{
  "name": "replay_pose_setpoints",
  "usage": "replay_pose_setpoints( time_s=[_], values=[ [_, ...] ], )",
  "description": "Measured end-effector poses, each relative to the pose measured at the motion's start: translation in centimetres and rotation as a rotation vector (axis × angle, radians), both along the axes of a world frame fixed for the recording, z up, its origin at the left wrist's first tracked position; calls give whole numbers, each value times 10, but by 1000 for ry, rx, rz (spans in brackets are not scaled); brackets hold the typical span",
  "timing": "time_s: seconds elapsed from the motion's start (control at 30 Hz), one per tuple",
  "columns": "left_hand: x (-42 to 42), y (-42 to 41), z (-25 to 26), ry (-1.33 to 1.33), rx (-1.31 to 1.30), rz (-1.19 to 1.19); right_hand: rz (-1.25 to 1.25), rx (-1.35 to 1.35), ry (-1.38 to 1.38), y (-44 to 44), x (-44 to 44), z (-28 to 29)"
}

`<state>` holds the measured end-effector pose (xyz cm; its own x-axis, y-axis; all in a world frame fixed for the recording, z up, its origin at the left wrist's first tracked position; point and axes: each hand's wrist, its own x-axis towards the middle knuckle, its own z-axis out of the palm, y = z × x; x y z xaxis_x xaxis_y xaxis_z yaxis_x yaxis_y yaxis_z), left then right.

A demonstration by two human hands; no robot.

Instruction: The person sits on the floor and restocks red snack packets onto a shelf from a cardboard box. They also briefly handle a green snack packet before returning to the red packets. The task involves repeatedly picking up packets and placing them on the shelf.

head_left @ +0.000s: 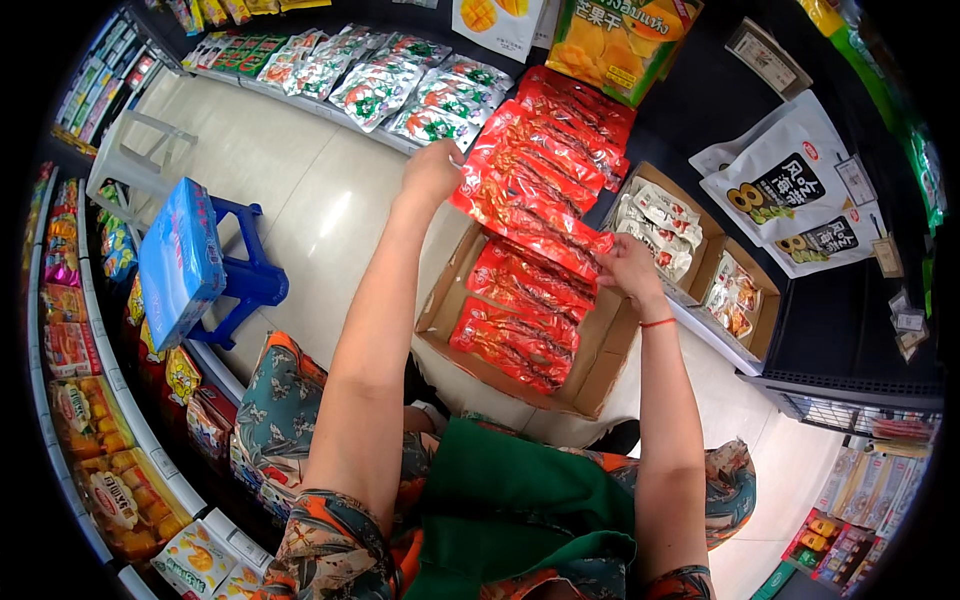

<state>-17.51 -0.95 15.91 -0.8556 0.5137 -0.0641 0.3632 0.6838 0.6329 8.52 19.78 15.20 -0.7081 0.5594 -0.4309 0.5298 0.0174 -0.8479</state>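
My left hand (433, 175) grips the left end of a red plastic snack packet (517, 214), near the shelf's front edge. My right hand (628, 271) pinches the right end of the same packet. It lies stretched between both hands, partly over a shallow cardboard box (611, 360). More red packets (517, 341) lie in that box, in overlapping rows. Further red packets (577, 112) are heaped on the shelf just beyond my hands. A red cord is around my right wrist.
Silver snack packets (431, 90) line the shelf at upper left. Right of the red heap, a cardboard tray (694, 277) holds small white packets. A blue plastic stool (255, 262) with a blue box (180, 262) on it stands left. Stocked shelves (161, 457) curve along the left.
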Motion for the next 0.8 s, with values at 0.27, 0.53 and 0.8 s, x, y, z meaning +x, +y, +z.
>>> replay_pose_setpoints(
  time_s=[0.27,0.53,0.8],
  values=[
    [7,25,-38,210,346,-14,-62,224,363,-2,-31,-47],
    [4,43,-75,217,372,22,-77,348,433,-11,-56,-63],
    [3,57,-90,210,259,54,-58,495,268,-13,-54,-89]
  ],
)
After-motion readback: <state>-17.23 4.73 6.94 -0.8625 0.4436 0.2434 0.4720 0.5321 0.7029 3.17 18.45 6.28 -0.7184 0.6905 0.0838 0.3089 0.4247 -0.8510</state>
